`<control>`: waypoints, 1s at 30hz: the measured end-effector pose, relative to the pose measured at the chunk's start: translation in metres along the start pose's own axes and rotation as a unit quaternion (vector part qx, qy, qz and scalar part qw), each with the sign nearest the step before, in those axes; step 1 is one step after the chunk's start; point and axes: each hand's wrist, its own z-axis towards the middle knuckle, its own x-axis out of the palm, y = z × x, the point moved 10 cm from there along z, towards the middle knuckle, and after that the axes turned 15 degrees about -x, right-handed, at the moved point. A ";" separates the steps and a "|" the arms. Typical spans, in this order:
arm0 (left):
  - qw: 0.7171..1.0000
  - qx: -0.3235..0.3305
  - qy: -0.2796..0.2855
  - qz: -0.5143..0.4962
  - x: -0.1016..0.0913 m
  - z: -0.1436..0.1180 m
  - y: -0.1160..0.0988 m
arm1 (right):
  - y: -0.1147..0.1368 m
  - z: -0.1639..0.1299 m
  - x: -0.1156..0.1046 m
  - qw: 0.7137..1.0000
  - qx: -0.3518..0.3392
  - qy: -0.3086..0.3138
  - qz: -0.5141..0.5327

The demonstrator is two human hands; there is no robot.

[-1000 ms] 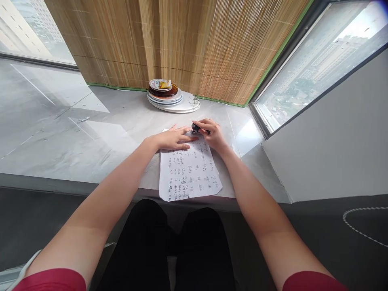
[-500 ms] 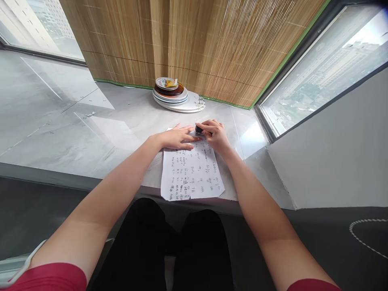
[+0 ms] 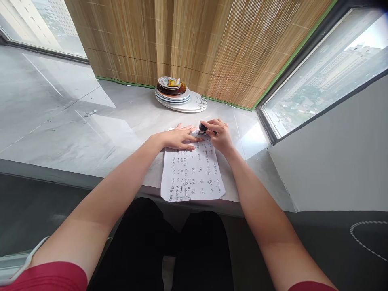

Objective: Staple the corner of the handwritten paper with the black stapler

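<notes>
Your left hand (image 3: pixel 177 139) lay spread, fingers flat on the top of the handwritten sheets (image 3: pixel 192 171) at the ledge's (image 3: pixel 91 133) near edge; your right hand (image 3: pixel 220 135) was curled, pinching a small black object (image 3: pixel 203 128) at the sheets' top edge.

1. A single view is given, taken from the person's head and aimed forward and down.
2. The grey ledge (image 3: pixel 91 133) is faced, with the bamboo blind (image 3: pixel 197 44) and the windows behind it.
3. Both forearms are seen running away from the lens; the lap is caught at the lower edge.
4. The hands and the written sheet (image 3: pixel 192 173) are held at arm's length, near centre.
</notes>
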 end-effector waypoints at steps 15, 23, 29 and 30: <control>1.000 0.004 0.001 0.010 0.001 -0.001 -0.004 | 0.005 0.000 0.003 1.000 -0.018 0.013 0.003; 1.000 0.009 -0.003 -0.005 -0.001 -0.002 -0.006 | 0.003 0.000 0.012 0.999 -0.028 0.030 -0.018; 1.000 -0.002 0.006 0.001 0.001 -0.001 -0.003 | 0.003 0.000 0.016 0.999 -0.029 0.030 -0.025; 1.000 -0.002 0.007 0.002 0.001 -0.001 -0.004 | 0.003 0.000 0.017 0.999 -0.027 0.033 -0.028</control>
